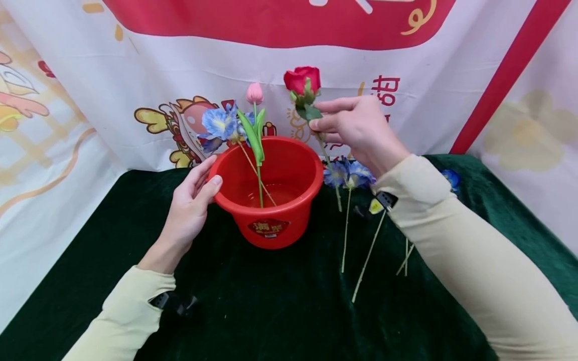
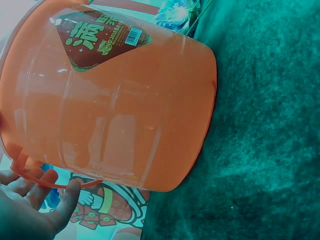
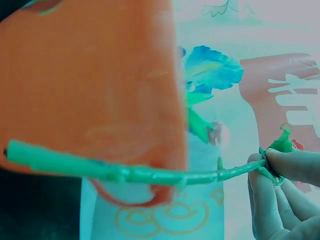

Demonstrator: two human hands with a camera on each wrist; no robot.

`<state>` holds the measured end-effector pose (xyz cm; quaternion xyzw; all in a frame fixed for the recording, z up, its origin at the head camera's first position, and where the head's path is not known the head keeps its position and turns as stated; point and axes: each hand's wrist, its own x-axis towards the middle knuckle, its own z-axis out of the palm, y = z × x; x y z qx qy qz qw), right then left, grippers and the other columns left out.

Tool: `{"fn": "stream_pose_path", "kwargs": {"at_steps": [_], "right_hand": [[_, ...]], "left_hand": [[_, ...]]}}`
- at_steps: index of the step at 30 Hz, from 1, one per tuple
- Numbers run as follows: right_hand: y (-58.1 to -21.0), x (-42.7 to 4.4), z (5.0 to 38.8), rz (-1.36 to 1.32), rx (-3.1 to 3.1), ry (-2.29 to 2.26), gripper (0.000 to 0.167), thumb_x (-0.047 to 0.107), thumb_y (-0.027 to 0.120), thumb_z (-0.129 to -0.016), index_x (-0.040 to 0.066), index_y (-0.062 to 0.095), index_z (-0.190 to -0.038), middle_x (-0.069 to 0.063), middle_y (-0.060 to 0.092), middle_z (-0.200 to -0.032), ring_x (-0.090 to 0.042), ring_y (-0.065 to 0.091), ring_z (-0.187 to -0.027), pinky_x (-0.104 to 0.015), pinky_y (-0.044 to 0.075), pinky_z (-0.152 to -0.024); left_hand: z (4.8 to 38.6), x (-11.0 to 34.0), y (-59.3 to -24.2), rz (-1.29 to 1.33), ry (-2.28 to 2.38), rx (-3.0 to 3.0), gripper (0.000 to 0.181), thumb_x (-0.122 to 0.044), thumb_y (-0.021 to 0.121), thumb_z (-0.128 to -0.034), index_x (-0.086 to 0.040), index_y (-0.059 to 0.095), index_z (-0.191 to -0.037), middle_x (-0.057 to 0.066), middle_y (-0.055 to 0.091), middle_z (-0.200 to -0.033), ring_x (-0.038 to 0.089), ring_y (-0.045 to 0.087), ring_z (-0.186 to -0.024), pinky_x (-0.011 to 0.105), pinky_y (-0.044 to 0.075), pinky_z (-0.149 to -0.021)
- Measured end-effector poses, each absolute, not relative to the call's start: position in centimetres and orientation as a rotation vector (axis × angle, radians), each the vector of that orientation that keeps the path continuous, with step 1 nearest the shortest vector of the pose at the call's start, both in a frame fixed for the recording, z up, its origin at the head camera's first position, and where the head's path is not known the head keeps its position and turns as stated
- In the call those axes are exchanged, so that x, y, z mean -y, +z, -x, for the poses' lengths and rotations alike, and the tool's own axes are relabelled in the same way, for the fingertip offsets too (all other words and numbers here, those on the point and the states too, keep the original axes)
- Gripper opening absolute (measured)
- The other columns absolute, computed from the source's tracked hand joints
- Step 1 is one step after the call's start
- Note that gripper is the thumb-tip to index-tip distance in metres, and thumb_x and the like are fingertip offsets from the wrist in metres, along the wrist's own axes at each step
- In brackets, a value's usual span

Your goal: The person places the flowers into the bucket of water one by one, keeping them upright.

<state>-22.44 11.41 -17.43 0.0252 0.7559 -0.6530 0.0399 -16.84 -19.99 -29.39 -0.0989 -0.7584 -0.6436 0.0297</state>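
A red plastic bucket [image 1: 271, 225] stands on the dark green cloth, a label on its front. My left hand [image 1: 187, 208] grips its left rim, thumb toward me; in the left wrist view, the fingers are at the thin side handle [image 2: 60, 186]. Inside the bucket lean a pink tulip [image 1: 255, 94] and a blue flower [image 1: 221, 123], their heads above the rim. My right hand [image 1: 356, 128] pinches a red rose [image 1: 301, 81] by the stem below its bloom. The rose is upright, just right of the bucket, its stem [image 3: 200, 177] hanging down outside the wall.
Right of the bucket, blue flowers [image 1: 356, 175] lie on the cloth with stems toward me. A yellow bloom [image 1: 376, 206] and another blue bloom [image 1: 451, 179] lie partly behind my right arm. A printed white and red curtain [image 1: 253, 60] hangs behind the table [image 1: 253, 311].
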Motion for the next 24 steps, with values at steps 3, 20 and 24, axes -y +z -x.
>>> {"fn": "stream_pose_path", "kwargs": {"at_steps": [3,20,24], "right_hand": [[-16.6,-10.1,23.4,-0.072,-2.301,-2.007,0.041,0.01,0.082,-0.092,0.019,0.077,-0.132,-0.007,0.07,-0.138,-0.02,0.077,-0.11,-0.035,0.064,-0.097],[-16.2,-5.3,26.3,-0.162,-2.216,-2.088,0.039,0.003,0.078,-0.094,0.012,0.075,-0.131,-0.008,0.073,-0.127,-0.021,0.076,-0.1,-0.033,0.066,-0.089],[-17.3,-4.5,26.2,-0.162,-2.29,-2.016,0.039,0.002,0.079,-0.093,0.012,0.074,-0.131,-0.009,0.073,-0.125,-0.021,0.074,-0.098,-0.034,0.066,-0.089]], "left_hand": [[16.8,20.1,-29.4,0.306,-1.98,2.341,0.064,-0.037,0.054,-0.1113,-0.021,0.031,-0.168,0.006,0.04,-0.171,0.027,0.047,-0.15,0.011,0.053,-0.101],[16.9,20.3,-29.6,0.311,-1.988,2.333,0.065,-0.038,0.055,-0.1109,-0.019,0.031,-0.168,0.008,0.041,-0.17,0.018,0.054,-0.142,0.011,0.054,-0.1],[17.0,20.2,-29.6,0.306,-1.98,2.343,0.065,-0.038,0.055,-0.1109,-0.02,0.032,-0.168,0.008,0.041,-0.17,0.02,0.052,-0.144,0.01,0.054,-0.099]]}}
